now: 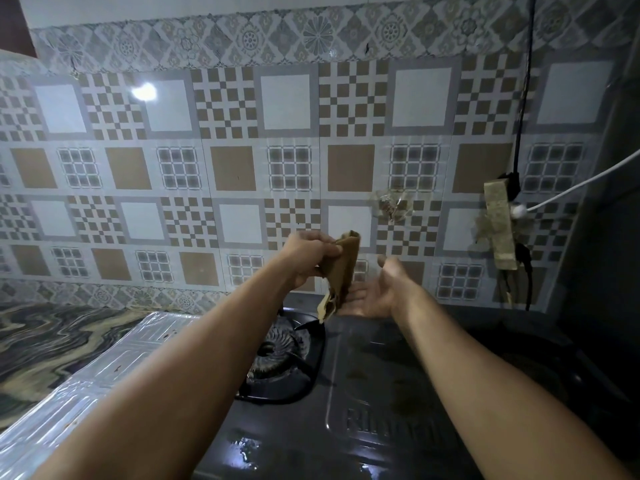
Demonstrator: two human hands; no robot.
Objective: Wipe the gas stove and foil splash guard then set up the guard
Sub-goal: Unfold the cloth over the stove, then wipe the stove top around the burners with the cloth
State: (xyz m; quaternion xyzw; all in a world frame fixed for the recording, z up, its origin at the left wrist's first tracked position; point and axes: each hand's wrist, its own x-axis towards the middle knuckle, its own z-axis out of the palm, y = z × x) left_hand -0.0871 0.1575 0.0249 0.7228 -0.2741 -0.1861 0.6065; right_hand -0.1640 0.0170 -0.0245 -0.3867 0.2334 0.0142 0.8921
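Left hand [308,252] up in front of the tiled wall [242,133], fingers and thumb curled tight round the top of a brown cloth [343,271]. Cloth hanging down from that grip, folded flat at the top, ragged and crumpled at the bottom end. Right hand [381,289] just beside and a bit below the grip, palm up, fingers loose and spread, holding nothing; fingertips partly hidden behind the cloth, so hard to say if touching it or not. Right under the grip, the dark gas stove [363,393], shiny and wet near the bottom edge, raised letters on its top half lost in shadow and hard to read. Burner [277,351] below the grip, partly covered by the left arm. Foil splash guard [104,375] lying flat, down and to the left of the grip, on the swirly counter [52,334], its near end cut off by the picture edge and part of it hidden under the left arm. Far to the right of the grip, a dirty power strip [500,230] on the wall with a white cable [571,188] plugged in. Right side of the stove too dark to make out.
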